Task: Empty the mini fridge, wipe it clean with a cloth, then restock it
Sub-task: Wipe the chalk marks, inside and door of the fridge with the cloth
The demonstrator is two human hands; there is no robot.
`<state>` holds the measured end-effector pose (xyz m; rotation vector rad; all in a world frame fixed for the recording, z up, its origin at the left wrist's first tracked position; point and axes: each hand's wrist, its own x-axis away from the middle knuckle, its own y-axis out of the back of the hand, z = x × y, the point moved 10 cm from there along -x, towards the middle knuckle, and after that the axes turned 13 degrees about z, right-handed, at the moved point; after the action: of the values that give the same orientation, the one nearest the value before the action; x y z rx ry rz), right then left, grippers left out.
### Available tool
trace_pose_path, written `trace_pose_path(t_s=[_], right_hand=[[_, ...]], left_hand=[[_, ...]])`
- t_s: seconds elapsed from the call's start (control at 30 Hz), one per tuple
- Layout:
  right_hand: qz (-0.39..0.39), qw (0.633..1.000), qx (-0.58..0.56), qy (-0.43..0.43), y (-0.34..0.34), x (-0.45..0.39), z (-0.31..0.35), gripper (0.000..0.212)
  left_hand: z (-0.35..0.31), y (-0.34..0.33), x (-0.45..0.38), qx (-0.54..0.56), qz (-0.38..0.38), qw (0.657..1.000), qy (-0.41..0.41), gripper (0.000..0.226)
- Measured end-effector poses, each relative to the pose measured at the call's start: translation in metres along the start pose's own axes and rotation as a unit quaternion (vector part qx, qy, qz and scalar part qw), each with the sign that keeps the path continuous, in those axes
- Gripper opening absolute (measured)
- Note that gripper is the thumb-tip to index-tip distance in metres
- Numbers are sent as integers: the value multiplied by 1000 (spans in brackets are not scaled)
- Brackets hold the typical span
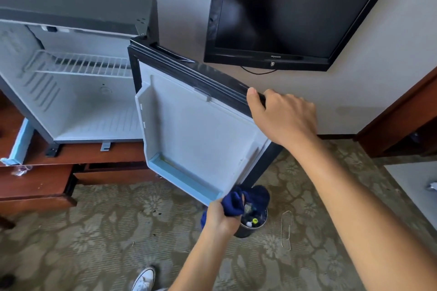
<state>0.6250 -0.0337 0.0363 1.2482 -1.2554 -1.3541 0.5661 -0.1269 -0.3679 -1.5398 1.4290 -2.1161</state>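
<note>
The mini fridge [78, 92] at upper left of the frame stands open and holds only its wire shelf [78, 64]; I judge emptying done, wiping in progress, restocking not yet begun. My right hand [283, 118] grips the top edge of the open door [198, 130] at frame centre, thumb over the black seal, steadying it. My left hand [221, 216] is closed around the bunched blue cloth [238, 198] at the door's lower corner, just below the door tray [182, 179]. A bin [253, 222] with rubbish sits on the carpet directly under that corner, close to the cloth. The door's free edge leaves open floor toward lower left; the television [295, 14] hangs clear above.
</note>
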Motion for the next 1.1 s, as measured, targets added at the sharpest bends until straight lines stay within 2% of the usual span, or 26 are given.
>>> trace_pose_path(t_s=[0.13,0.2,0.27,0.33,0.47,0.53,0.7,0.87,0.97,1.1], right_hand=[[-5,1000,3,19,0,3,2,67],[-13,1000,3,25,0,5,2,66],[-7,1000,9,21,0,0,-1,67],[-2,1000,18,16,0,-5,-3,68],[-6,999,38,18,-1,-7,-4,65],[1,999,45,14,-4,-9,-6,64],[20,998,50,12,-9,-23,-15,65],[30,998,50,1,-13,-41,-27,71],[39,998,42,-6,-13,-49,-29,72],[43,999,28,-8,-10,-50,-28,72]], left_hand=[[1,-11,26,46,49,998,0,30],[-3,6,37,9,38,999,7,20],[-28,36,44,-48,-5,998,-37,16],[-63,72,41,-62,-67,992,-81,20],[-102,66,19,-82,-12,996,-42,24],[-122,54,4,-56,16,997,-43,29],[-195,43,-6,-15,7,994,-111,45],[-282,32,-19,-14,-3,980,-201,43],[-277,36,-21,-19,-12,977,-211,33],[-231,49,-23,-21,-47,980,-191,37]])
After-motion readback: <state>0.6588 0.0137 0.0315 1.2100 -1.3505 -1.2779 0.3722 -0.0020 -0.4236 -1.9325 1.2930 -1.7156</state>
